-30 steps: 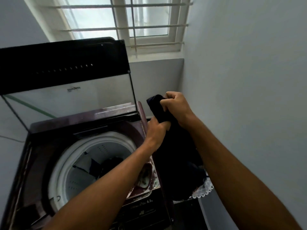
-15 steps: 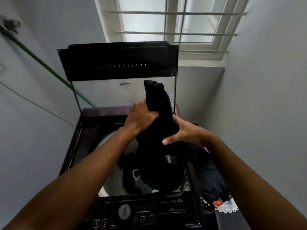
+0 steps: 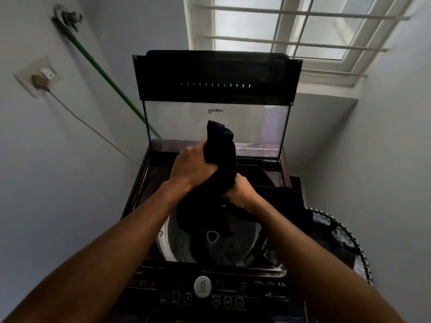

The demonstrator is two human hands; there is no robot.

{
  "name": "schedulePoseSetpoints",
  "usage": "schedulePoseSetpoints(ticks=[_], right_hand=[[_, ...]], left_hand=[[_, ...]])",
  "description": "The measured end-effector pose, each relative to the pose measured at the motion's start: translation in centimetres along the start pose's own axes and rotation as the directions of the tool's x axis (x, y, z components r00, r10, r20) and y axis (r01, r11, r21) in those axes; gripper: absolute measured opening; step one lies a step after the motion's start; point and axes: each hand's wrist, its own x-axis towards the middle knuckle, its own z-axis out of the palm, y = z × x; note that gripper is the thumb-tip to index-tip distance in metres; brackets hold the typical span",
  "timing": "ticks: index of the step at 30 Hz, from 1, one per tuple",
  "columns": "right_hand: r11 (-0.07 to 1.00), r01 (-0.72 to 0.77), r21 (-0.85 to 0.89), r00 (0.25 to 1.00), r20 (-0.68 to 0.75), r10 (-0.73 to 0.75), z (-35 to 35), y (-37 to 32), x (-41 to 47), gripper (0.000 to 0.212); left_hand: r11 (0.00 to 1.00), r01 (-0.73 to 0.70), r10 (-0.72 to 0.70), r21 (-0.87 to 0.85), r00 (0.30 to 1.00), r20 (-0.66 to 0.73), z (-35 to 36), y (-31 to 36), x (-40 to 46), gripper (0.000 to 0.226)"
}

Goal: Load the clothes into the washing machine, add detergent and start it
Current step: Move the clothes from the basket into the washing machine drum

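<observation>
Head-worn view, steeply down, close over open washing machine (image 3: 210, 271)

Two bare forearms showing, entering from bottom corners of view. No sleeves reaching into sight on either arm; both running uncovered from frame edge to wrist. Left hand (image 3: 193, 167) showing bare, nothing worn on wrist or on fingers facing camera. Right hand (image 3: 241, 191) likewise showing bare at wrist, its fingers mostly hiding behind dark cloth. Tendons and knuckle ridges standing out on back of left hand. Rest of person lying outside view.
</observation>
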Motion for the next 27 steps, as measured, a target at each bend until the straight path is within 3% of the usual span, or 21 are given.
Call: schedulePoseSetpoints(ticks=[3, 9, 16, 23, 27], right_hand=[[0.999, 0.038, 0.0, 0.996, -0.083, -0.038, 2.6, 0.0, 0.7, 0.014], [0.996, -0.08, 0.03, 0.993, -0.082, 0.082, 5.9, 2.3, 1.4, 0.019], [0.993, -0.102, 0.065, 0.99, -0.09, 0.107, 7.6, 3.3, 2.6, 0.018], [0.972, -0.181, 0.147, 0.983, 0.055, 0.174, 11.9, 3.0, 4.0, 0.022], [0.965, -0.194, 0.178, 0.981, 0.067, 0.185, 12.8, 3.4, 4.2, 0.021]], left_hand=[[0.996, 0.077, -0.074, -0.033, 0.994, 0.083, 0.3, -2.3, -0.1, 0.045], [0.985, 0.141, -0.108, -0.103, 0.955, 0.276, 2.7, -5.6, -1.5, 0.053], [0.994, 0.095, -0.086, -0.048, 0.983, 0.159, 5.0, -7.5, -2.3, 0.022], [0.995, 0.087, -0.093, 0.052, 0.988, 0.125, 4.3, -9.2, -2.6, 0.025], [0.994, 0.093, -0.1, 0.051, 0.984, 0.148, 4.2, -10.0, -3.0, 0.023]])
